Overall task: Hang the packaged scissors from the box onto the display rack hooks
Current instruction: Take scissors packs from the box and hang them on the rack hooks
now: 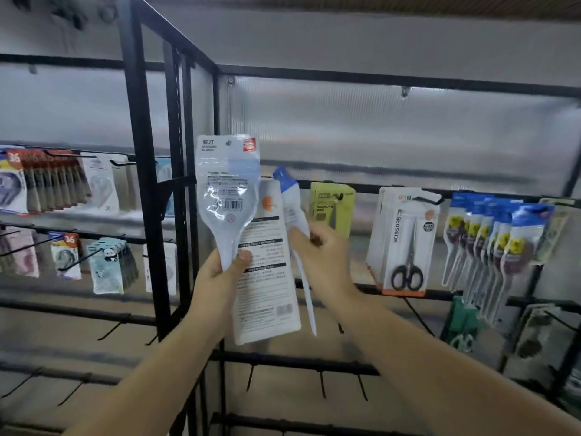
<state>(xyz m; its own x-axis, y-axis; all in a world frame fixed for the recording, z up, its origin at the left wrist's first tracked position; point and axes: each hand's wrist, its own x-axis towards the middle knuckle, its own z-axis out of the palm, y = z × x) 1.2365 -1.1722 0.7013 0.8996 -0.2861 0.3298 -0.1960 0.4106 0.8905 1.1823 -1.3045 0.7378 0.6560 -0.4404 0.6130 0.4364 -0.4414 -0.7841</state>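
Observation:
My left hand (221,272) grips the narrow lower end of a clear, spoon-shaped scissors pack (227,187), held upright with its printed back toward me. My right hand (320,247) grips a second scissors pack (290,199) with a blue top, seen edge-on and tilted. Behind both hangs a white rectangular pack (267,278) with its text side out. The black display rack rail (361,185) runs behind the packs at their top level. The box is out of view.
Hanging on hooks to the right are a yellow-green scissors card (331,206), white packs with black-handled scissors (405,240) and a row of blue-topped packs (496,243). Bare hooks (320,382) stick out of the lower rail. A black upright post (141,171) and tape packs (47,180) stand left.

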